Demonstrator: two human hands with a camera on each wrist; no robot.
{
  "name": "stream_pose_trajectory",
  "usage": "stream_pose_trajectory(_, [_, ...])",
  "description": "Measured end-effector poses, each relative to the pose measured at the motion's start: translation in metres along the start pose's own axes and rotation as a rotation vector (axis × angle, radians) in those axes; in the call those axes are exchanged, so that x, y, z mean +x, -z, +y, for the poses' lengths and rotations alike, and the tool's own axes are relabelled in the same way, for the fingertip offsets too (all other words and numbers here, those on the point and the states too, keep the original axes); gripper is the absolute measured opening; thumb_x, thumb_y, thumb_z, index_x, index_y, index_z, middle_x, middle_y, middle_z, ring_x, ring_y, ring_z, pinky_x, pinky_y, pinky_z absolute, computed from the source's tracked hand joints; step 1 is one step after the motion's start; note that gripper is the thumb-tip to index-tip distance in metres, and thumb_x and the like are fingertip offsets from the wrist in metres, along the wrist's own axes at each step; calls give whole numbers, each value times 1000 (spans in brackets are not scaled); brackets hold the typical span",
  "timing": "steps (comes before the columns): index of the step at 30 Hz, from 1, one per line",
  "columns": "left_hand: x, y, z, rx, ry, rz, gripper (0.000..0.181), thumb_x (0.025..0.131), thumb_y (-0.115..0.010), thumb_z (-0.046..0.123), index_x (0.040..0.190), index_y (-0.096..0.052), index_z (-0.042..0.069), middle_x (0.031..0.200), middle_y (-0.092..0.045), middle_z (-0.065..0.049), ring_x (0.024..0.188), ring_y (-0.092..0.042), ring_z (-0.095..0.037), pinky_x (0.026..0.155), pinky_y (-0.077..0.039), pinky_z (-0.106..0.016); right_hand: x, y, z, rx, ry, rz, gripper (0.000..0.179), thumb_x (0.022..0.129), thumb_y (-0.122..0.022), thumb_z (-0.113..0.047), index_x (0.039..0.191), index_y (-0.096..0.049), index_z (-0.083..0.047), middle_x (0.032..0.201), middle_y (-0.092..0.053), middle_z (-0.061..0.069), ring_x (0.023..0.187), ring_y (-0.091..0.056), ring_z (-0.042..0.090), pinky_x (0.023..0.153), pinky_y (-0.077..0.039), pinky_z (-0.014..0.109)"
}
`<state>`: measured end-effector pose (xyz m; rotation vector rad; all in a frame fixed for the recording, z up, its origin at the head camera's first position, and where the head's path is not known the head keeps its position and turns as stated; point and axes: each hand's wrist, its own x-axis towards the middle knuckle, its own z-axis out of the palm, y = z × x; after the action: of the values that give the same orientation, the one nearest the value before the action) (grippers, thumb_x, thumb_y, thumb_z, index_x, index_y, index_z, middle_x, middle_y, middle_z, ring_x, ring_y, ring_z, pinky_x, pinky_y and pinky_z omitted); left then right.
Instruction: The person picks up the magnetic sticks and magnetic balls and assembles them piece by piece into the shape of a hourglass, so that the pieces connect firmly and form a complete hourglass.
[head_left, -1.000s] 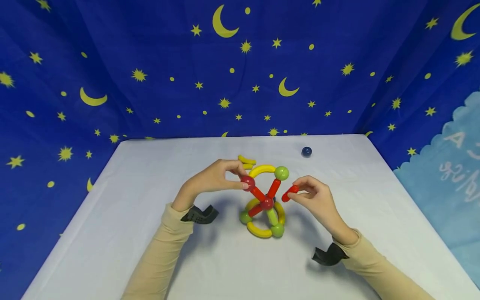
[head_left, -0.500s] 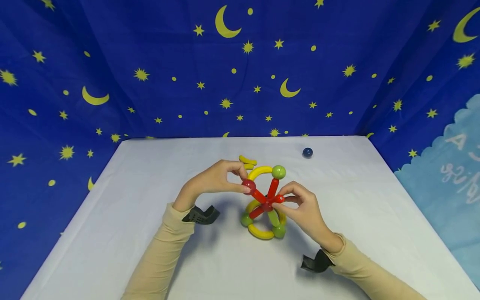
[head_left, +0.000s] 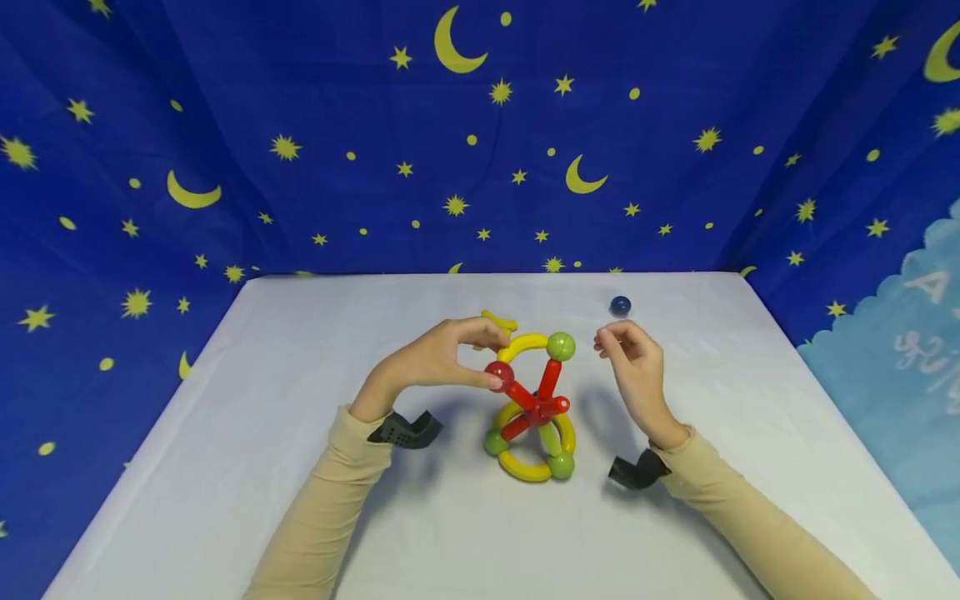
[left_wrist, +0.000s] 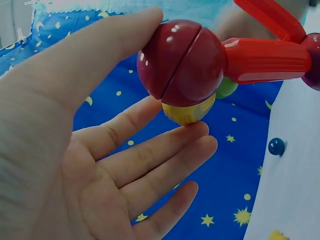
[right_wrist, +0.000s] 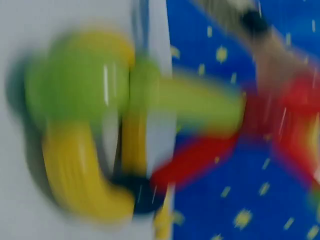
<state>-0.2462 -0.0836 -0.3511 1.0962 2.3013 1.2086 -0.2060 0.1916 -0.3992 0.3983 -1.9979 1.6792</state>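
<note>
My left hand (head_left: 431, 358) pinches a red ball (head_left: 499, 376) at the upper left of a construction of rods and balls, its thumb on the ball in the left wrist view. Red rods (head_left: 550, 380) and a light green rod (head_left: 550, 439) meet at a red centre ball (head_left: 537, 412). A short red rod (head_left: 555, 406) sticks out from that centre toward the right. Yellow curved rods (head_left: 525, 468) and green balls (head_left: 562, 465) form a ring at the base. Right of the construction, my right hand (head_left: 637, 371) is raised with loosely bent fingers and holds nothing visible.
A dark blue ball (head_left: 620, 307) lies behind my right hand. Loose yellow curved rods (head_left: 499, 321) lie behind the construction, partly hidden by my left hand. Blue cloth (head_left: 337, 125) with moons and stars hangs around the white table (head_left: 300, 317).
My right hand brought the short red rod to the centre ball and let go of it there. It then moved back and to the right. My left hand keeps its pinch.
</note>
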Motion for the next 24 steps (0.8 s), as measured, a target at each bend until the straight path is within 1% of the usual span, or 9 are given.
stream_pose_trajectory(1, [0,0,-1,6,1,-3,53,79,-77,24,126,-57,14,123,-61,-3,118,-54,-23,104,-42,-46,11,0,5,-48,-67,-34,13,92,-55,3,90,-60,15,82,-63,5,70,-58,4,64,-50,16])
stream_pose_trajectory(3, [-1,1,-2,13,7,-12,62,79,-76,26,135,-52,14,129,-59,-2,119,-53,-23,104,-41,-47,32,-2,20,-173,-175,-175,16,92,-57,-1,95,-62,13,85,-65,15,70,-57,4,64,-50,17])
stream_pose_trajectory(7, [-1,0,-4,20,6,-26,65,81,-75,25,140,-49,14,136,-56,-2,118,-51,-21,106,-40,-46,66,-12,68,-312,-253,-537,23,92,-60,-10,105,-64,8,100,-66,24,81,-58,11,72,-48,21])
stream_pose_trajectory(9, [-1,0,-4,15,12,-25,64,80,-75,25,139,-50,15,138,-55,-1,117,-51,-19,105,-40,-45,79,-22,90,-355,-278,-666,26,91,-61,-15,108,-65,3,104,-66,20,87,-58,15,76,-47,23])
stream_pose_trajectory(11, [-2,-1,-2,13,13,-27,63,80,-76,25,137,-52,17,136,-56,0,116,-51,-18,103,-42,-43,90,-34,104,-388,-299,-754,27,91,-62,-18,110,-65,0,106,-66,17,90,-58,21,78,-48,27])
stream_pose_trajectory(13, [-3,-1,-1,12,10,-29,63,79,-76,26,137,-53,18,136,-56,1,115,-51,-17,102,-43,-42,99,-46,115,-421,-302,-816,27,91,-62,-21,110,-66,-3,106,-67,13,91,-57,21,81,-48,28])
stream_pose_trajectory(16, [-4,-1,-1,6,1,-35,63,79,-77,26,136,-53,19,137,-56,2,117,-52,-17,102,-43,-43,109,-64,126,-431,-278,-863,29,91,-63,-24,111,-65,-3,103,-66,13,88,-58,20,80,-48,28])
stream_pose_trajectory(21, [-5,1,-2,29,7,-32,62,78,-77,26,136,-54,19,134,-58,3,117,-52,-15,104,-40,-43,115,-89,127,-415,-267,-908,33,89,-66,-23,113,-63,-2,101,-65,13,87,-57,20,79,-48,28])
stream_pose_trajectory(24, [-6,0,-1,45,1,-34,61,79,-77,26,135,-54,18,131,-60,2,115,-53,-15,104,-40,-43,113,-97,125,-438,-258,-925,32,89,-66,-21,114,-63,-3,101,-64,13,87,-57,20,78,-49,27])
